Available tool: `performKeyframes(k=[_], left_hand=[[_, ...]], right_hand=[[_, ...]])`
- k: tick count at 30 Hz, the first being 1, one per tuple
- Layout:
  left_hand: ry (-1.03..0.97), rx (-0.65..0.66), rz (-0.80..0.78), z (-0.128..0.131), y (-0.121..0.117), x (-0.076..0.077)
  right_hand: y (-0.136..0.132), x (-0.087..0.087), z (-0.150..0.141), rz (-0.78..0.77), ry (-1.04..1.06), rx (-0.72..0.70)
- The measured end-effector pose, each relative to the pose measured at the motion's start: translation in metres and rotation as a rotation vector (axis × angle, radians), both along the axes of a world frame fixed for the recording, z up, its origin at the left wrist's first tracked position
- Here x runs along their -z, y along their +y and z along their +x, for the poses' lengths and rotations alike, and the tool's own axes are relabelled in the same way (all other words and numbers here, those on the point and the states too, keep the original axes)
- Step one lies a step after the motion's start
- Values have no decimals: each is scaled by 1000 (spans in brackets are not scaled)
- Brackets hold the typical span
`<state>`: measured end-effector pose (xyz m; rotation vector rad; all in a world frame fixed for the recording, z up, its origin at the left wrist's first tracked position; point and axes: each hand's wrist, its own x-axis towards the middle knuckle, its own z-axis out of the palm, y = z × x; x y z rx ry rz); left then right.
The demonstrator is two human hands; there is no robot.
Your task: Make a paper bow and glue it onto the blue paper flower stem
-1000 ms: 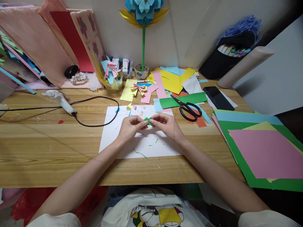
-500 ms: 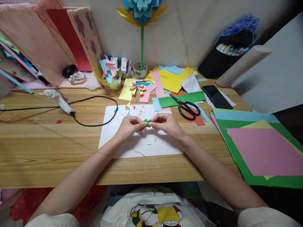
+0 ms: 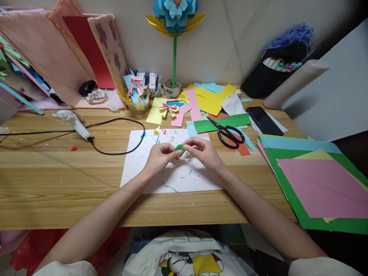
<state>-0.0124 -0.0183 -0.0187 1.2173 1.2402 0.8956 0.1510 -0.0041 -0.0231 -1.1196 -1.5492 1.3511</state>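
Head view: green paper piece [image 3: 179, 147], small, folded, creased; pinched between fingertips of both hands [image 3: 161, 155] [image 3: 201, 151].

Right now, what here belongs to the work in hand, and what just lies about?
Seemingly belonging:
small folded green paper between left hand and right hand
white paper sheet beneath
black-handled scissors

Likely unrelated:
black rectangular phone
tiny red scrap

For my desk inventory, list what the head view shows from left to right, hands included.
Glue gun, left hand, small folded green paper, right hand, black-handled scissors, smartphone, large pink paper sheet.
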Motion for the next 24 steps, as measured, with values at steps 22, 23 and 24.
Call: performKeyframes(k=[22, 23, 24], left_hand=[[77, 92, 140, 4, 0, -3], [83, 69, 147, 5, 0, -1], [74, 41, 147, 5, 0, 0]], right_hand=[[3, 0, 3, -50, 15, -65], [3, 0, 3, -49, 23, -44], [3, 1, 3, -57, 36, -21]])
